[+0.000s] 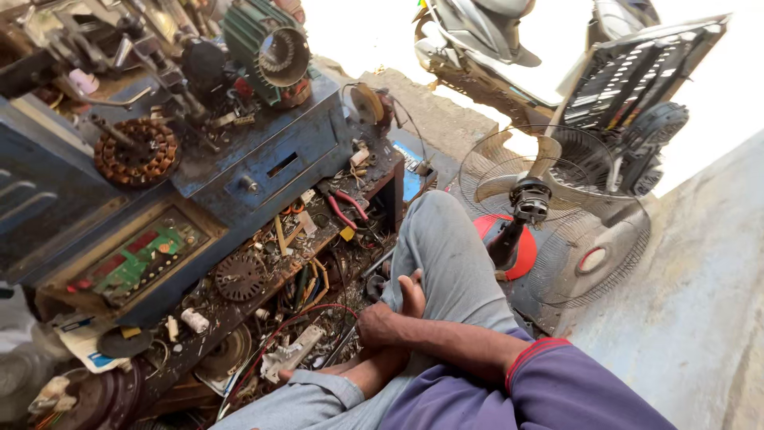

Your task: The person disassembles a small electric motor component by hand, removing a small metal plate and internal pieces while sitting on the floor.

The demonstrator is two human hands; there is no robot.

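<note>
The person sat with knees drawn up in grey trousers (446, 247), arms crossed over them. The right hand (390, 314) rested on the left forearm (374, 373), fingers loosely curled around it and thumb up against the trouser leg; it gripped no tool. The left hand was hidden beneath the right arm and the leg, so I could not tell whether it was closed or held anything.

Just beyond the hands stood a low, cluttered workbench (239, 306). Near its right end lay red-handled pliers (344, 209). A dark toothed disc (239, 276) lay at the middle of the bench, and a red wire (298, 320) looped along the near edge, close to the hands. A green circuit board (139, 256) sat in a tray towards the left end. Above, on a blue metal cabinet (263, 159), stood a copper-wound coil ring (135, 151) and a green motor housing (267, 48).

To the right of the knee, a fan (549, 199) with bare wire guards stood on the floor.
</note>
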